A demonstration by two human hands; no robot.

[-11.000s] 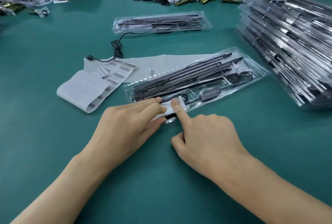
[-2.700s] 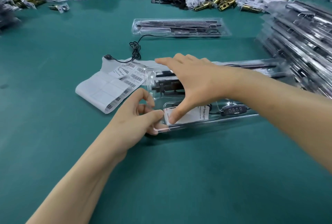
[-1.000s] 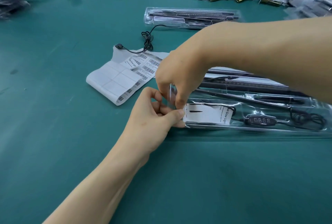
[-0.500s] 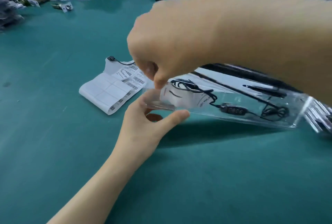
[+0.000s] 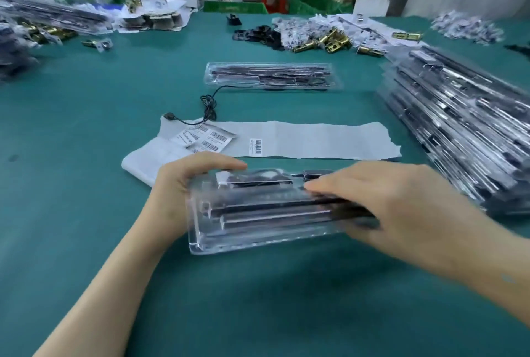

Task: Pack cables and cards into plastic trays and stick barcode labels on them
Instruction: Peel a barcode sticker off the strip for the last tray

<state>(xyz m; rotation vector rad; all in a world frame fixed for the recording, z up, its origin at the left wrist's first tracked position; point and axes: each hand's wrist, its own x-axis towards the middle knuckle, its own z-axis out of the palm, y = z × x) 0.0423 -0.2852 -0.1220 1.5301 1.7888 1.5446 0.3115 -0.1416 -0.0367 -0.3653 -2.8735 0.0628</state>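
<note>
Near the front edge of the green worktop, at its centre, a clear moulded plastic tray loaded with long black rods is being held by both hands, apparently just off the surface. The left hand is grasping its left end, fingers curling over the far rim. The right hand is clasping the right part, fingers lying across the top, thumb hidden.

Handling, as a judgement: the thin shell is probably light, springy and slick, and is likely to be flexing along its length if raised by one end. Taking it at both ends, on the stiffer rims, is looking the safer hold.

Behind the tray, towards the middle of the worktop, a long white strip of label backing paper is lying flat and carrying one white barcode sticker. A folded sheet of further barcode labels is overlapping its left end. Bars are showing, but the fine print and slanted script are too small to read, and no brand is legible.

Along the right edge, a stack of packed clear trays is lying.
</note>
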